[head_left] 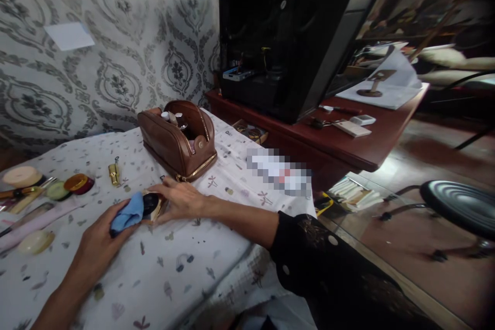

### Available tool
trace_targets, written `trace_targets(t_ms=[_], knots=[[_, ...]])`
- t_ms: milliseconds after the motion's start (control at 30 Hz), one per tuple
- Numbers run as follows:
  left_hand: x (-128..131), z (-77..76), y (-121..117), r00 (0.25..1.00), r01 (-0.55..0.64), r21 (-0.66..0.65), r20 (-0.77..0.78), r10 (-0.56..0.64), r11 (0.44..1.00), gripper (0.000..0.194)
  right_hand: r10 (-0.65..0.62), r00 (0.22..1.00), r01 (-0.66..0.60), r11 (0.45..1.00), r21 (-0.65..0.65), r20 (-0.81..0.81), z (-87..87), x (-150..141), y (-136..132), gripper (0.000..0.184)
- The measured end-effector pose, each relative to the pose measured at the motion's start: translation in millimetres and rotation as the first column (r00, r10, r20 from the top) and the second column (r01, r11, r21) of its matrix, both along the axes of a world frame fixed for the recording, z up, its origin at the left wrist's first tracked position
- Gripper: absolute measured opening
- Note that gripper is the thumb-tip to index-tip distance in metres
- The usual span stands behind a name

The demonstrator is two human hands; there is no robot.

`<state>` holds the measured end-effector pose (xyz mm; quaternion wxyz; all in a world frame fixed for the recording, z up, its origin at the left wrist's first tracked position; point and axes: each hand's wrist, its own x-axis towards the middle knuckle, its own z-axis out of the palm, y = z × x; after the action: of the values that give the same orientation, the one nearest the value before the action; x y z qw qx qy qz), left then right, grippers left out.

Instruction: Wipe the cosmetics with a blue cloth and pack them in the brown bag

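My left hand (101, 234) is closed on a small blue cloth (130, 212), with a dark edge below it. The cloth is up against the black top of a small bottle (151, 203) with a pale, gold-toned body. Fingers of my right hand (181, 201) are wrapped round that bottle from the other side and hide part of it. Just beyond my hands stands a brown zip cosmetic bag (170, 147), unzipped, with several small bottles (180, 120) inside. To the left of the bag lies a gold tube (114, 174).
Several cosmetics lie at the left, among them an amber jar (79, 184), a green-topped jar (58, 191) and a cream round container (36, 242). A patterned white cloth (170, 273) covers the table. Beyond are a red-brown desk (309, 139), a large black screen (278, 36) and a stool (460, 206).
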<state>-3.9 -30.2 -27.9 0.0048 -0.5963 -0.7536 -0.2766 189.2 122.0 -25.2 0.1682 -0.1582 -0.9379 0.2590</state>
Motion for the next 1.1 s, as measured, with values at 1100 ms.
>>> trace_targets(t_ms=[1100], knots=[[5,-3.5,-3,0.991,-0.095,0.047,-0.09,0.099,0.994,0.046,-0.122,0.987,0.117,0.992,0.049,0.102,11.8,2,-2,0.064]])
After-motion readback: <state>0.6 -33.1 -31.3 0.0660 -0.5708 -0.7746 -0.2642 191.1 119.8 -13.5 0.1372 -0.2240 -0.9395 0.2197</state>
